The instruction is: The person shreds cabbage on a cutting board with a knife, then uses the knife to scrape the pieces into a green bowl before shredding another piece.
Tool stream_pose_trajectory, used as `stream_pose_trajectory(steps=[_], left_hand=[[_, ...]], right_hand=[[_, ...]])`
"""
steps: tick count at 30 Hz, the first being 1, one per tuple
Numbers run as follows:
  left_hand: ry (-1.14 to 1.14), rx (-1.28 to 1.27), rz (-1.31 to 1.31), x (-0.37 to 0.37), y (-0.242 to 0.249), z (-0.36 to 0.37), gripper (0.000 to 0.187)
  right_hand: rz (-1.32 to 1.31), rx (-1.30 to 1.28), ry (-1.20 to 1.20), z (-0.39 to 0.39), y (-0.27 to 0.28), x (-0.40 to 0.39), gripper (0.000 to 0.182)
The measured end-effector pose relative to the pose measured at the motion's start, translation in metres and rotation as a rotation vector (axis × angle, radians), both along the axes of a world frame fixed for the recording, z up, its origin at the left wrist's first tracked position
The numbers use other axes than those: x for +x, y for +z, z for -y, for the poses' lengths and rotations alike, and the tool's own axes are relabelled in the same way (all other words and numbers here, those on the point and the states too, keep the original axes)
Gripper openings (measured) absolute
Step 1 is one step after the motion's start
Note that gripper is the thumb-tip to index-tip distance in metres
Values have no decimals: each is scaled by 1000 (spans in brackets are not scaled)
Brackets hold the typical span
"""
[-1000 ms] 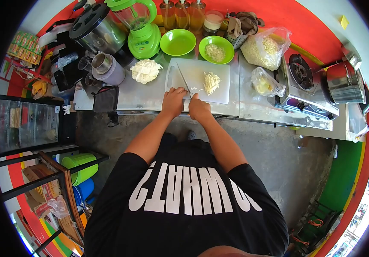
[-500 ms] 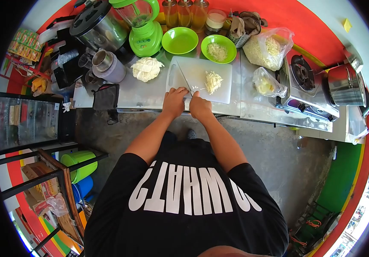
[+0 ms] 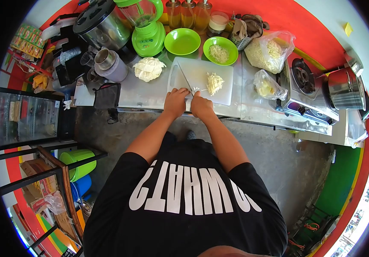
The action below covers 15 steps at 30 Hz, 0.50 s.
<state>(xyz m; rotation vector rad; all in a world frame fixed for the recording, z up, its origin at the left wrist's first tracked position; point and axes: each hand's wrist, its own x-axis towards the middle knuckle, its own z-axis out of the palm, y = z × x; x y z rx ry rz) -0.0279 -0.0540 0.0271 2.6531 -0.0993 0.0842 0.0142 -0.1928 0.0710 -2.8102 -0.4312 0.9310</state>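
My right hand (image 3: 202, 105) is closed around the handle of a kitchen knife (image 3: 185, 76), whose blade points away over the white cutting board (image 3: 225, 95). On the blade's left, my left hand (image 3: 175, 103) rests with curled fingers at the board's near edge; whatever lies beneath them is hidden. Small pale shreds lie beside the blade near my right fingers. A heap of shredded cabbage (image 3: 214, 84) sits on the board's right half. Left of the board is a larger pale piece of cabbage (image 3: 149, 69).
Behind the board stand a green bowl (image 3: 182, 42), another green bowl (image 3: 235, 55) holding shreds, and a green blender (image 3: 148, 39). To the right are a bag of shreds (image 3: 266, 53), a smaller plastic bag (image 3: 268, 85) and a gas stove (image 3: 298, 100). A grey jug (image 3: 115, 68) stands left.
The whole view has shifted slightly. Both hands and the knife stay in nearly the same place on the board, and the shredded heap looks the same.
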Motion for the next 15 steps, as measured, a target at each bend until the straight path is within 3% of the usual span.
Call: stream_pose_trajectory(steps=[7,9,15], left_hand=[[-16,-24,27,-1,-6,-4,46],[-25,-47,33,-1,-9,-7,45],[-37,-95,81,-13,-4,-8,48]], right_hand=[[-35,-24,37,8,8,6,54],[4,92,1,14,4,0,43],[71,112,-68,45,-8,-10,33]])
